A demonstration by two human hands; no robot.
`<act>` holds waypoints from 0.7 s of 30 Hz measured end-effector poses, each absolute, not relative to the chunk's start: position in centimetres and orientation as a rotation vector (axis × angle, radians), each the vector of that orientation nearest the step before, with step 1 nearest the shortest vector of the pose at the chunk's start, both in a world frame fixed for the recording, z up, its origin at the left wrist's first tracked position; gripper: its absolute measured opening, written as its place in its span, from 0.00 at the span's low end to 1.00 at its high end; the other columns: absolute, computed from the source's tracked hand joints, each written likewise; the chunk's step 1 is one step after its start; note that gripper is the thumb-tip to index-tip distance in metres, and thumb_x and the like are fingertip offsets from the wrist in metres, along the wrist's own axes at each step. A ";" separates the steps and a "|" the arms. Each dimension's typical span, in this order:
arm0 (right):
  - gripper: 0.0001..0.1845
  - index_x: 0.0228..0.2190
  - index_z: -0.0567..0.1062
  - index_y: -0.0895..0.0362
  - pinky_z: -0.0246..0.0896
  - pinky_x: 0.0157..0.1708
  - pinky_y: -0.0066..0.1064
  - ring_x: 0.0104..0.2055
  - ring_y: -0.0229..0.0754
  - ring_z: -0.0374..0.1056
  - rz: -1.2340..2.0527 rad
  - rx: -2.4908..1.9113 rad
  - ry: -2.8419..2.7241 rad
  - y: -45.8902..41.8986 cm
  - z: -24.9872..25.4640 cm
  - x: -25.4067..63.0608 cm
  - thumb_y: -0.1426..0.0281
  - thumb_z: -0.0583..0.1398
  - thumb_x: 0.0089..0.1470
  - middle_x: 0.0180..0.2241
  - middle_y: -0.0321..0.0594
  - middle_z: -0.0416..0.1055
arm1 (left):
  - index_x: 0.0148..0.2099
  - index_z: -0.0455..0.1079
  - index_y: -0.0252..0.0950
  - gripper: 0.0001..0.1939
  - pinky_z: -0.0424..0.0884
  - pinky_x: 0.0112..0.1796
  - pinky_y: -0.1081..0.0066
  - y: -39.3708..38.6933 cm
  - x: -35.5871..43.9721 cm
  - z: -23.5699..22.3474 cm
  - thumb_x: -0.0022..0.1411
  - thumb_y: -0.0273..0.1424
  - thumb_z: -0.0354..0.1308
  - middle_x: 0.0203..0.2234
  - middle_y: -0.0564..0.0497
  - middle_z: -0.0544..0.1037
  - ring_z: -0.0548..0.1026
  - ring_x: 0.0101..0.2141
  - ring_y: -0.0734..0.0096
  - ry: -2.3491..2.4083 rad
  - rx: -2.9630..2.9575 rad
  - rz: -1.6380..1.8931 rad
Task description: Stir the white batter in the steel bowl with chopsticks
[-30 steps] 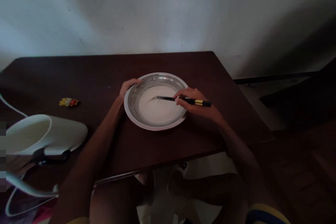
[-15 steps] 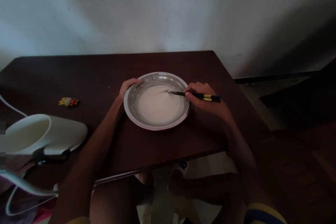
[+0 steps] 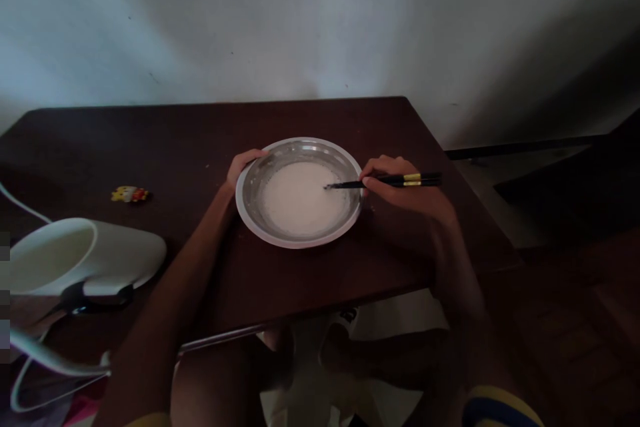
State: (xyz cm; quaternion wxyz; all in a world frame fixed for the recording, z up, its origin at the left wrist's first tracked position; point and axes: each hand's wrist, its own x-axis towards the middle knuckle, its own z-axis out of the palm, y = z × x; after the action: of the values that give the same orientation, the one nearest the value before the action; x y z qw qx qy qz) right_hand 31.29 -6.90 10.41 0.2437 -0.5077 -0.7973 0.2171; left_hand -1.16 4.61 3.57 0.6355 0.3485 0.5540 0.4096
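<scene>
A dark brown counter (image 3: 170,147) carries a round metal bowl (image 3: 296,243) of pale, milky liquid (image 3: 300,199). The left hand (image 3: 242,168) has its fingers gripping the bowl's left edge, while the right hand (image 3: 406,196) has its fingers closed around gold-banded black chopsticks (image 3: 350,184), tips in the liquid; farther left lies a small yellow-and-red figurine (image 3: 131,195).

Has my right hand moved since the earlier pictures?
Yes. Judged against the table, your right hand has shifted rightward, toward the table's right edge, drawing the chopsticks along with it.
</scene>
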 end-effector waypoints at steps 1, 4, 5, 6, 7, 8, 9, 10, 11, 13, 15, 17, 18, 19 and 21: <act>0.09 0.35 0.82 0.53 0.63 0.55 0.43 0.42 0.46 0.76 0.663 -1.332 -2.226 -7.0 10.6 31.4 0.68 0.61 0.65 0.33 0.38 0.82 | 0.25 0.77 0.38 0.13 0.72 0.22 0.71 4.6 -1.2 3.6 0.63 0.32 0.64 0.15 0.51 0.77 0.73 0.17 0.66 1.300 0.773 0.930; 0.09 0.40 0.84 0.52 0.65 0.55 0.40 0.46 0.46 0.77 0.879 -1.133 -2.337 -7.0 10.3 30.3 0.64 0.62 0.66 0.39 0.39 0.84 | 0.26 0.77 0.38 0.12 0.70 0.21 0.73 4.6 -1.0 3.9 0.63 0.31 0.64 0.15 0.51 0.76 0.72 0.17 0.68 1.324 0.730 0.898; 0.10 0.42 0.84 0.51 0.65 0.56 0.41 0.48 0.46 0.77 0.889 -1.121 -2.337 -7.0 9.9 29.9 0.63 0.62 0.67 0.42 0.39 0.84 | 0.25 0.76 0.37 0.13 0.70 0.21 0.73 4.5 -1.0 4.0 0.64 0.31 0.63 0.15 0.51 0.75 0.72 0.17 0.69 1.313 0.720 0.890; 0.11 0.44 0.84 0.50 0.64 0.57 0.41 0.50 0.47 0.77 0.854 -1.152 -2.314 -6.9 9.7 29.6 0.62 0.62 0.68 0.44 0.39 0.84 | 0.25 0.76 0.37 0.14 0.70 0.21 0.74 4.4 -0.9 4.2 0.65 0.31 0.62 0.15 0.51 0.75 0.71 0.16 0.69 1.302 0.710 0.886; 0.11 0.45 0.84 0.50 0.64 0.57 0.42 0.51 0.47 0.77 0.789 -1.212 -2.276 -6.7 9.5 29.7 0.62 0.61 0.69 0.45 0.40 0.84 | 0.25 0.76 0.37 0.15 0.70 0.21 0.74 4.4 -0.8 4.2 0.65 0.31 0.61 0.15 0.51 0.75 0.72 0.16 0.69 1.296 0.701 0.882; 0.12 0.44 0.84 0.51 0.64 0.57 0.43 0.50 0.48 0.77 0.710 -1.281 -2.232 -6.6 9.6 30.1 0.63 0.60 0.69 0.44 0.40 0.84 | 0.26 0.76 0.37 0.15 0.71 0.22 0.73 4.3 -0.8 4.3 0.66 0.31 0.60 0.15 0.51 0.75 0.72 0.16 0.69 1.296 0.694 0.882; 0.12 0.43 0.84 0.52 0.64 0.57 0.43 0.49 0.48 0.77 0.640 -1.344 -2.193 -6.5 9.9 30.8 0.64 0.60 0.69 0.43 0.40 0.84 | 0.26 0.77 0.37 0.14 0.72 0.22 0.73 4.3 -0.8 4.3 0.65 0.32 0.61 0.15 0.51 0.76 0.73 0.17 0.68 1.302 0.689 0.882; 0.12 0.40 0.84 0.52 0.65 0.55 0.43 0.47 0.48 0.77 0.599 -1.383 -2.172 -6.5 10.3 31.5 0.65 0.60 0.68 0.41 0.41 0.84 | 0.27 0.78 0.37 0.13 0.73 0.22 0.72 4.3 -0.8 4.3 0.65 0.32 0.61 0.15 0.51 0.75 0.73 0.17 0.67 1.313 0.686 0.883; 0.12 0.38 0.84 0.53 0.65 0.54 0.42 0.46 0.48 0.77 0.596 -1.389 -2.174 -6.5 10.8 32.3 0.66 0.60 0.68 0.38 0.41 0.83 | 0.28 0.79 0.37 0.11 0.73 0.22 0.71 4.3 -0.8 4.3 0.64 0.32 0.62 0.15 0.51 0.76 0.74 0.18 0.66 1.324 0.685 0.885; 0.13 0.36 0.84 0.53 0.66 0.52 0.40 0.44 0.47 0.76 0.698 -1.307 -2.254 -6.6 11.5 33.0 0.65 0.60 0.68 0.35 0.40 0.83 | 0.30 0.80 0.37 0.10 0.74 0.22 0.71 4.3 -0.8 4.2 0.63 0.31 0.63 0.15 0.52 0.76 0.74 0.18 0.65 1.339 0.686 0.897; 0.13 0.38 0.85 0.53 0.66 0.52 0.39 0.44 0.46 0.77 0.852 -1.158 -2.357 -6.7 11.3 32.2 0.62 0.61 0.68 0.36 0.40 0.84 | 0.30 0.80 0.37 0.09 0.72 0.22 0.72 4.4 -0.9 4.1 0.63 0.31 0.62 0.14 0.52 0.75 0.73 0.17 0.67 1.350 0.696 0.906; 0.13 0.44 0.85 0.51 0.66 0.54 0.40 0.46 0.45 0.77 0.928 -1.070 -2.393 -6.6 10.3 30.6 0.59 0.61 0.69 0.41 0.39 0.84 | 0.31 0.80 0.37 0.09 0.71 0.21 0.73 4.5 -0.9 4.1 0.63 0.31 0.63 0.14 0.53 0.74 0.72 0.16 0.68 1.363 0.702 0.910; 0.13 0.46 0.84 0.51 0.65 0.57 0.41 0.49 0.46 0.76 0.916 -1.082 -2.378 -6.5 9.8 29.9 0.59 0.61 0.69 0.44 0.39 0.84 | 0.32 0.80 0.37 0.08 0.71 0.21 0.74 4.5 -0.8 4.1 0.64 0.32 0.63 0.14 0.54 0.75 0.72 0.16 0.68 1.367 0.699 0.910; 0.13 0.47 0.84 0.50 0.63 0.59 0.43 0.52 0.47 0.76 0.875 -1.129 -2.346 -6.3 9.3 29.5 0.59 0.61 0.70 0.45 0.39 0.84 | 0.32 0.80 0.37 0.08 0.71 0.21 0.74 4.5 -0.8 4.2 0.64 0.32 0.63 0.14 0.53 0.75 0.72 0.17 0.68 1.370 0.690 0.909; 0.13 0.46 0.83 0.50 0.61 0.61 0.46 0.55 0.50 0.74 0.736 -1.267 -2.249 -6.1 9.0 29.8 0.62 0.60 0.70 0.46 0.40 0.84 | 0.31 0.80 0.37 0.09 0.72 0.22 0.73 4.4 -0.7 4.2 0.64 0.32 0.62 0.15 0.53 0.76 0.73 0.17 0.67 1.373 0.667 0.906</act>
State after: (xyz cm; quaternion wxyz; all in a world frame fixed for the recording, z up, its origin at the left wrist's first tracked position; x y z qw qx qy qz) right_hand 29.84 -6.08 9.00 0.2267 -0.4598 -0.8160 0.2671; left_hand -0.71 4.43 4.24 0.6314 0.2914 0.5999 0.3957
